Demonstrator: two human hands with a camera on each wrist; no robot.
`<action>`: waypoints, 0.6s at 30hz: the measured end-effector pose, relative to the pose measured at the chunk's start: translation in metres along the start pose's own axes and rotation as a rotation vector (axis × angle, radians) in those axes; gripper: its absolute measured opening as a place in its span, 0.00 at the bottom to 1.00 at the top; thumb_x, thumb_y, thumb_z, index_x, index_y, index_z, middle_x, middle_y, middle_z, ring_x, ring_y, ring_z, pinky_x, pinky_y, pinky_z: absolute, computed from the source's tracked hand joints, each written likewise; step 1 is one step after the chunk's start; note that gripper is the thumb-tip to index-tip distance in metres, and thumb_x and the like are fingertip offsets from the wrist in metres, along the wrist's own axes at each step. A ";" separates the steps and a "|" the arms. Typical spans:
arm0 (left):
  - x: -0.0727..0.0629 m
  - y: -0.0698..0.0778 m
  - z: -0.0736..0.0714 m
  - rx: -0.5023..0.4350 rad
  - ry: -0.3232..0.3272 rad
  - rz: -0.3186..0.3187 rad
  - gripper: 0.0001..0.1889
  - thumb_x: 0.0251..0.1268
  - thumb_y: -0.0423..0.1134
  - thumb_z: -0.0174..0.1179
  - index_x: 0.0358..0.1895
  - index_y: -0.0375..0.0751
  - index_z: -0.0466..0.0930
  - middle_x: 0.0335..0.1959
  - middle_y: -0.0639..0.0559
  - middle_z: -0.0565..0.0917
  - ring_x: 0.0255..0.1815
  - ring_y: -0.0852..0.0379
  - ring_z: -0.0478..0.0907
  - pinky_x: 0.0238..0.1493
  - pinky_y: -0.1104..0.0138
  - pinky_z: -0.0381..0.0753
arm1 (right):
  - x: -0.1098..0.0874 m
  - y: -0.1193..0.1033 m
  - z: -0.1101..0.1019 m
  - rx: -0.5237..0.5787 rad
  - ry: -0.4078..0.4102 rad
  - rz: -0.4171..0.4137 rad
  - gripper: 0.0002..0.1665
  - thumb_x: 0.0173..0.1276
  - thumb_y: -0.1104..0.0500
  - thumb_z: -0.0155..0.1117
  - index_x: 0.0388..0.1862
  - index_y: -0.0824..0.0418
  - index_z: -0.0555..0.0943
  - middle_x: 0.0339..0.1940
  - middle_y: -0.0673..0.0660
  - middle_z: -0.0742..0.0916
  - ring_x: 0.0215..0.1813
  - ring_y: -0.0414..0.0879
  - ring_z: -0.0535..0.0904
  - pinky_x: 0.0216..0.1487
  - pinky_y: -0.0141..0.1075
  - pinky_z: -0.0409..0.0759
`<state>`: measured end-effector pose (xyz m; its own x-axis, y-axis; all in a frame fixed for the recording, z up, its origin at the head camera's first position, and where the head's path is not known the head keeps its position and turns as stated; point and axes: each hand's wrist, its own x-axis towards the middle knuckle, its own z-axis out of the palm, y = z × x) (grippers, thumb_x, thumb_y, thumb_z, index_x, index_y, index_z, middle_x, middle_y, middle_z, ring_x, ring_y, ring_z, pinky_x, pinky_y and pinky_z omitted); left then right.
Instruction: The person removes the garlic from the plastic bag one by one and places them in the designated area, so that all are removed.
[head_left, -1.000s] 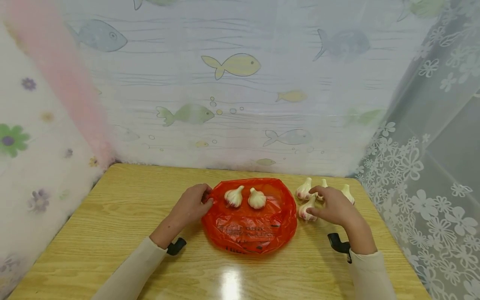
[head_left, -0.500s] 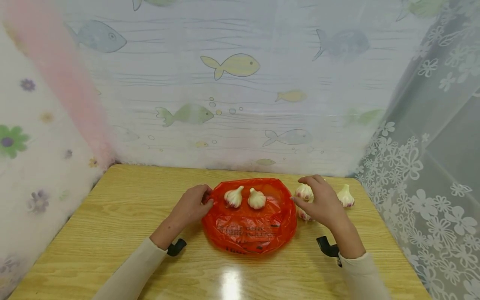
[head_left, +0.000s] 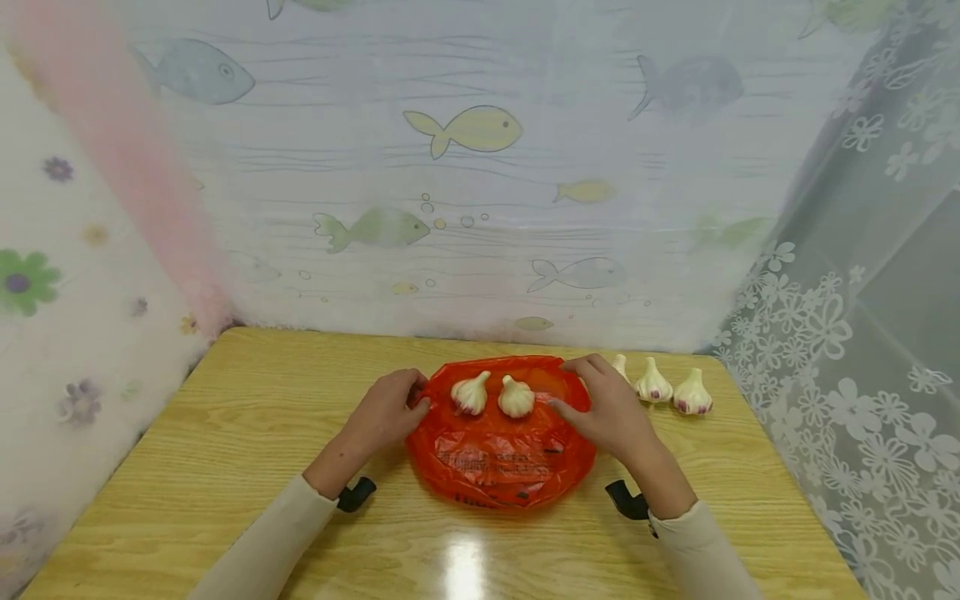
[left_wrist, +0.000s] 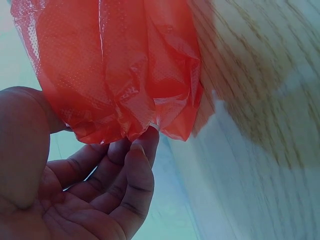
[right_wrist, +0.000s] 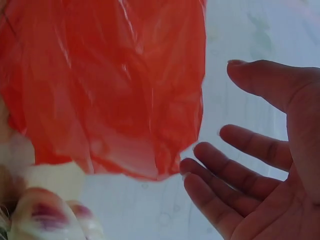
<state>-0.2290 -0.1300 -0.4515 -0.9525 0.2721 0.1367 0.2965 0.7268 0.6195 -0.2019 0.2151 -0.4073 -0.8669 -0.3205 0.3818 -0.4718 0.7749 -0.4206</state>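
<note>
A red plastic bag with dark printing stands with its mouth spread on the wooden table. Two garlic bulbs, a left one and a right one, show within its rim. My left hand holds the bag's left edge, its thumb and fingertips at the crumpled plastic in the left wrist view. Over the right rim is my right hand, fingers and thumb spread and nothing between them. In the right wrist view those fingertips come right up to the bag's edge.
Beyond the right hand, more garlic stands on the table: a middle bulb, a right bulb and one partly hidden bulb. A patterned curtain hangs behind the table's back edge. Sheer flowered fabric borders the right side.
My right hand has moved left from the garlic group to the bag's right rim, with nothing in it. The left hand and both bulbs at the bag stay as they were.
</note>
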 end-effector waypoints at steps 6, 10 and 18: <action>0.000 0.002 -0.001 0.002 0.006 0.007 0.08 0.72 0.35 0.66 0.49 0.38 0.83 0.38 0.51 0.82 0.37 0.54 0.77 0.41 0.62 0.83 | 0.004 -0.006 0.008 0.002 0.008 -0.011 0.25 0.65 0.54 0.80 0.56 0.64 0.84 0.52 0.59 0.85 0.52 0.58 0.84 0.55 0.53 0.84; -0.001 0.003 -0.001 0.000 0.008 0.010 0.08 0.72 0.35 0.66 0.49 0.38 0.83 0.38 0.51 0.82 0.36 0.55 0.76 0.40 0.63 0.82 | 0.006 -0.009 0.011 0.004 0.014 -0.018 0.24 0.65 0.55 0.80 0.56 0.64 0.84 0.53 0.59 0.85 0.52 0.59 0.84 0.55 0.53 0.84; 0.000 0.002 -0.001 -0.005 0.001 -0.008 0.09 0.72 0.35 0.67 0.50 0.37 0.83 0.39 0.51 0.83 0.37 0.54 0.77 0.41 0.63 0.84 | 0.010 -0.015 0.017 0.011 -0.033 -0.019 0.26 0.65 0.55 0.80 0.57 0.65 0.84 0.54 0.60 0.85 0.55 0.59 0.84 0.57 0.54 0.83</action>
<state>-0.2282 -0.1289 -0.4495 -0.9551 0.2653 0.1322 0.2881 0.7261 0.6243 -0.2067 0.1913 -0.4114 -0.8623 -0.3532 0.3629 -0.4901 0.7625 -0.4224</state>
